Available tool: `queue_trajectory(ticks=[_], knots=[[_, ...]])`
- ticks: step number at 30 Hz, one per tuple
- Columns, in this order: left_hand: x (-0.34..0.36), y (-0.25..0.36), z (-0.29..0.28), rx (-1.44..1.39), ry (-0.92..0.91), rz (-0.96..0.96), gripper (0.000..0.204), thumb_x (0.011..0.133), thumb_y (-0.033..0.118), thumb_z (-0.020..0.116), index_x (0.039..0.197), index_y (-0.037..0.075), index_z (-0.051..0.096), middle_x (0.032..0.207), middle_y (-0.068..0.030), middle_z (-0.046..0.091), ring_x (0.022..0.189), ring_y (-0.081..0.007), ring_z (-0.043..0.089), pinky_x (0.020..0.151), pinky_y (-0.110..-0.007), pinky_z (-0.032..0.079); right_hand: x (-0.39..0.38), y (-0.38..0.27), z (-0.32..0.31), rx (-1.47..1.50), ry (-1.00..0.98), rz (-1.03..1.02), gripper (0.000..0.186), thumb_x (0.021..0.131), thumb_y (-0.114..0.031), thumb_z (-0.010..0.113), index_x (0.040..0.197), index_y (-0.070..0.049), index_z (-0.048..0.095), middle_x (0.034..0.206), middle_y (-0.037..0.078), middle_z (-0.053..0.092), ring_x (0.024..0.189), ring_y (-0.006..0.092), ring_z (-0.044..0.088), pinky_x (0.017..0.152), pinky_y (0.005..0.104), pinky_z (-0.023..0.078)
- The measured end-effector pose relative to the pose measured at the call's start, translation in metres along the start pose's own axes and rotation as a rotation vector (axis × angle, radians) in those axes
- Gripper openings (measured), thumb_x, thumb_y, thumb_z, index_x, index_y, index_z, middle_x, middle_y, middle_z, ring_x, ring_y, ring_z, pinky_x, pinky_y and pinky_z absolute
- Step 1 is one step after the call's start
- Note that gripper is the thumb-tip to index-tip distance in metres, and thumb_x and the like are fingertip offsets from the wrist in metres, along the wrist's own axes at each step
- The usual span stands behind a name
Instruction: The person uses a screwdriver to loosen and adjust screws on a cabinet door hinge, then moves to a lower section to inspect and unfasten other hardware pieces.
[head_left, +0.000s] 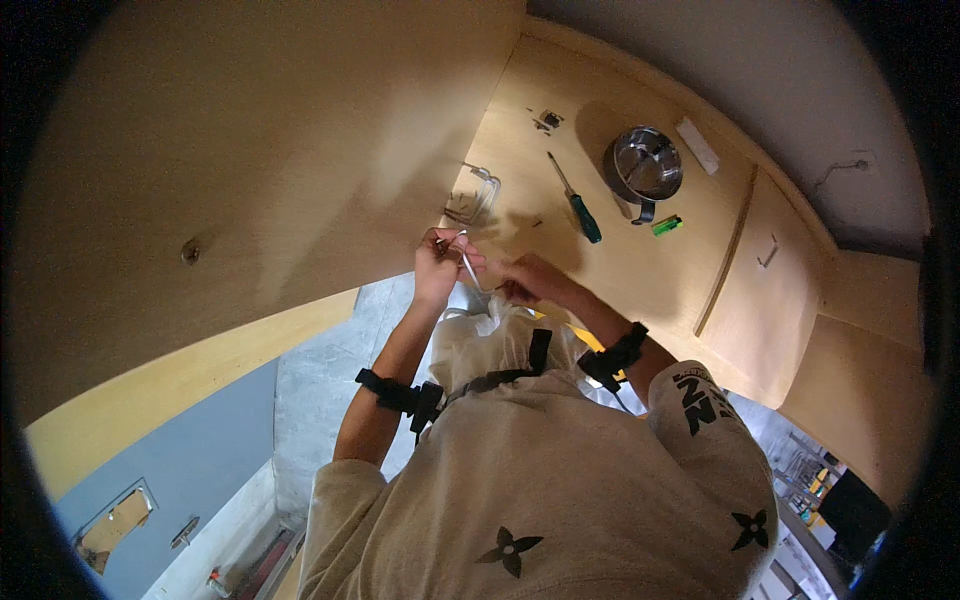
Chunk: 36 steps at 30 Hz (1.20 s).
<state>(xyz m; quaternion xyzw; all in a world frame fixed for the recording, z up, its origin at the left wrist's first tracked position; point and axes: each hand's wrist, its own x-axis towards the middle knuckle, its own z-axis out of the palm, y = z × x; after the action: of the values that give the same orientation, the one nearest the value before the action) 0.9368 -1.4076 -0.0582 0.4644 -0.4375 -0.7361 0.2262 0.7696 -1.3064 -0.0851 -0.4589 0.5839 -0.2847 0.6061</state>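
Observation:
My left hand [438, 262] grips a thin, bent metal cabinet handle [468, 264] between thumb and fingers near the board's front edge. Close by on the right, my right hand [528, 280] has its fingers curled together at the lower end of that handle. Whatever it pinches is too small and blurred to make out. Just beyond my left hand lie more bent metal handles [488, 192] with several small screws [458, 205] around them. A screwdriver [582, 212] with a dark green grip rests to the right, its tip pointing away from me.
A shiny steel mug [645, 170] stands at the back right, beside a green lighter [667, 226] and a white strip [698, 146]. Small dark hardware [547, 121] is scattered farther back. A tall wooden panel [250, 150] rises on the left. Another handle [768, 252] sits on the right panel.

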Motion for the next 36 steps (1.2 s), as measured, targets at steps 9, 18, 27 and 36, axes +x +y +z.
queue_trajectory(ticks=[9,18,27,36], knots=[[0.005,-0.007,0.001,-0.114,0.009,0.05,0.013,0.089,0.004,0.051,0.097,-0.001,0.041,0.079,-0.0118,0.054,0.063,-0.0233,0.063,0.057,-0.037,0.058,-0.013,0.001,0.02,-0.128,0.263,-0.011,0.031,0.081,-0.029,0.056,0.08,0.002,0.058,0.067,0.016,0.058,0.064,0.0236,0.06,0.061,0.0361,0.046],[0.008,-0.013,-0.005,-0.177,0.048,0.011,0.016,0.089,0.005,0.052,0.098,0.0,0.04,0.08,-0.0115,0.054,0.064,-0.0246,0.063,0.056,-0.037,0.058,-0.006,0.018,0.018,0.077,0.195,-0.036,0.012,0.077,-0.012,0.062,0.076,0.0,0.059,0.068,0.011,0.057,0.062,0.0161,0.055,0.059,0.0313,0.045],[0.001,-0.015,-0.011,-0.198,0.044,-0.142,0.014,0.09,0.007,0.051,0.099,0.0,0.043,0.08,-0.0113,0.056,0.065,-0.0243,0.063,0.057,-0.036,0.057,-0.021,-0.01,0.008,-0.017,0.204,-0.391,0.01,0.077,-0.009,0.064,0.083,-0.001,0.061,0.074,0.008,0.059,0.069,0.0142,0.058,0.064,0.0286,0.046],[0.003,-0.029,-0.017,-0.342,0.002,-0.266,0.015,0.091,0.013,0.052,0.097,0.0,0.05,0.081,-0.0097,0.057,0.076,-0.0261,0.063,0.066,-0.041,0.055,-0.02,-0.006,0.008,0.226,0.169,-0.348,0.014,0.081,-0.013,0.064,0.087,-0.001,0.061,0.076,0.006,0.06,0.072,0.0123,0.059,0.066,0.028,0.046]])
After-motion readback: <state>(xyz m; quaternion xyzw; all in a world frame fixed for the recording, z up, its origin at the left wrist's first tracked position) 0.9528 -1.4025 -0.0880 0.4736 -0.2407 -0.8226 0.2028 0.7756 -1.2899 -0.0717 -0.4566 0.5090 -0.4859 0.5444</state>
